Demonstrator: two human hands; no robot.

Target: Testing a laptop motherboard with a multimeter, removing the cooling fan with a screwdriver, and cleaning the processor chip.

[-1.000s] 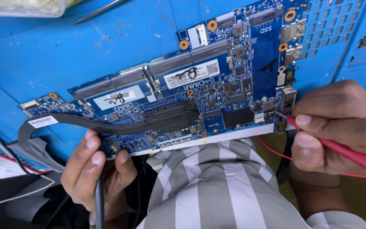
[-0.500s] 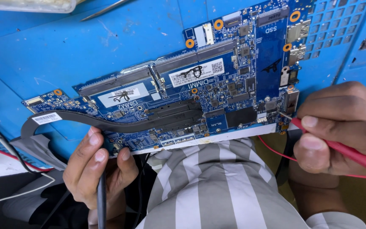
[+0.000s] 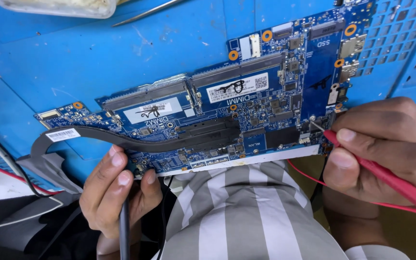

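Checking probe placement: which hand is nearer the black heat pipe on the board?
Left. The left hand sits just below the heat pipe; the right hand is off past its right end.

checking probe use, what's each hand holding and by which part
Right hand pinches the red plastic probe near its metal tip; left hand holds the black probe at its lower end.

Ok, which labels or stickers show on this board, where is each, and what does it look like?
Right sticker: board centre, white rectangle, black print, square code, pen scribble.
Left sticker: lower left of it, white rectangle, pen scribble.
Barcode tag: small white strip on the black heat pipe, above the left hand.
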